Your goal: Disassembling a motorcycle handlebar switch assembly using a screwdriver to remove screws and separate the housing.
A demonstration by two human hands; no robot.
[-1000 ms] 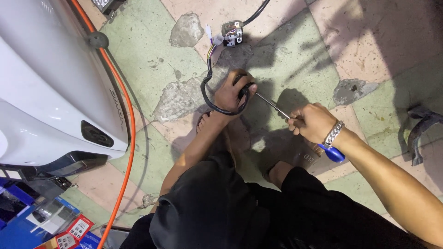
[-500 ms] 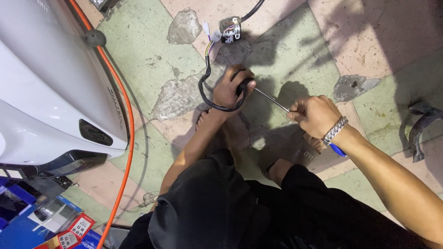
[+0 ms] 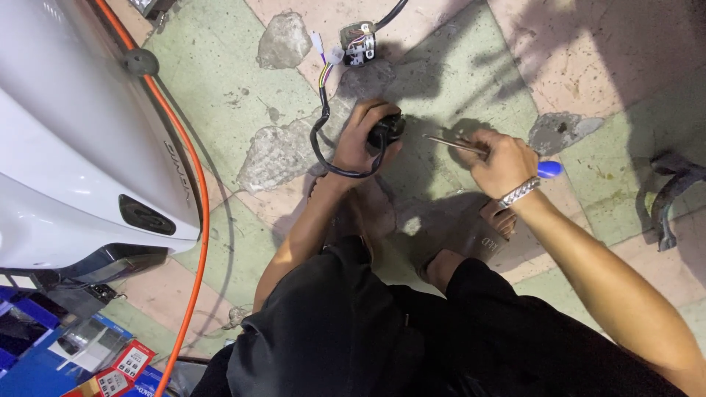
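The left hand [image 3: 360, 140] covers most of the small black part [image 3: 387, 131] it grips, so that part's shape cannot be told, and the right hand [image 3: 504, 162] hides the middle of the screwdriver [image 3: 450, 144], leaving only the metal shaft and a blue handle end in sight. The white vehicle body [image 3: 66, 147] is cut off by the left and top edges, and the dark metal piece [image 3: 673, 187] by the right edge.

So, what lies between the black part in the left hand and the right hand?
In the head view, only the screwdriver's thin metal shaft spans the gap between the black part in the left hand and the right hand, above bare floor.
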